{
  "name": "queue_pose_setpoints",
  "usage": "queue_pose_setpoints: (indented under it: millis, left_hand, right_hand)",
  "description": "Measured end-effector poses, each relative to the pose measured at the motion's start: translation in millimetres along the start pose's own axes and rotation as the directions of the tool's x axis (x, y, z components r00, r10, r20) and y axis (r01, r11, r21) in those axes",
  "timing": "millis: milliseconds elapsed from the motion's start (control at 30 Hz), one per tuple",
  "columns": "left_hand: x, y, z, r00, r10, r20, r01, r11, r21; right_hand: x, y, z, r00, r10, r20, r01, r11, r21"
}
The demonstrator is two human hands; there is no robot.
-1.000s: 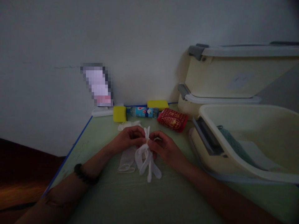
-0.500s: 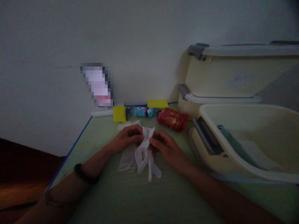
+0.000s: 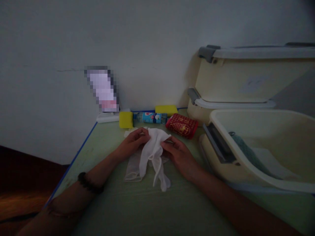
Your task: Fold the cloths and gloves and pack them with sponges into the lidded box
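Note:
A thin white glove (image 3: 154, 147) hangs between my hands, its cuff end upward and its fingers drooping toward me. My left hand (image 3: 133, 142) pinches the left side of the cuff between thumb and fingers. On the other side, my right hand (image 3: 178, 154) grips the cuff's right edge. Beneath lies another white glove (image 3: 134, 172), flat on the green table (image 3: 103, 183) and partly covered by the held one and my left hand.
Along the wall lie a yellow sponge (image 3: 126, 120), a bottle with a blue label (image 3: 152, 117), another yellow block (image 3: 166, 109) and a red patterned packet (image 3: 182, 126). An open cream bin (image 3: 261, 113) stands right, a green item (image 3: 248, 154) inside. A blurred-out screen (image 3: 103, 88) leans at back left.
The glove's cuff, bunched before, is now spread wider between my hands. My right hand has shifted slightly right; my left hand stays nearly in place.

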State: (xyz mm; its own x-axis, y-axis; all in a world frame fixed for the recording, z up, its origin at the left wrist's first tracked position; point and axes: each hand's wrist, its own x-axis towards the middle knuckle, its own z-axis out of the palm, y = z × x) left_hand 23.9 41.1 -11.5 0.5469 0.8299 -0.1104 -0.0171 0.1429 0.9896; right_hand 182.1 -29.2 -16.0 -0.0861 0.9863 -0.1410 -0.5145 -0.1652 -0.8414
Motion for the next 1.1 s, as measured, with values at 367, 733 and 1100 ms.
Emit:
queue_pose_setpoints:
  millis: [367, 733, 1100]
  left_hand:
    - [-0.9, 0.2, -1.7, 0.996, 0.021, 0.082, -0.030, 0.993, 0.116]
    - [-2.7, 3.8, -0.8, 0.996, 0.014, 0.090, -0.024, 0.994, 0.104]
    - [-0.2, 1.7, -5.4, 0.997, 0.029, 0.074, -0.027, 0.999, -0.017]
  right_hand:
    - [3.3, 3.5, -3.1, 1.000, 0.004, 0.004, -0.004, 1.000, 0.008]
    - [1.8, 1.0, -1.6, 0.999, 0.038, 0.008, -0.039, 0.998, 0.051]
    - [1.2, -0.1, -0.9, 0.997, 0.058, -0.050, -0.054, 0.996, 0.073]
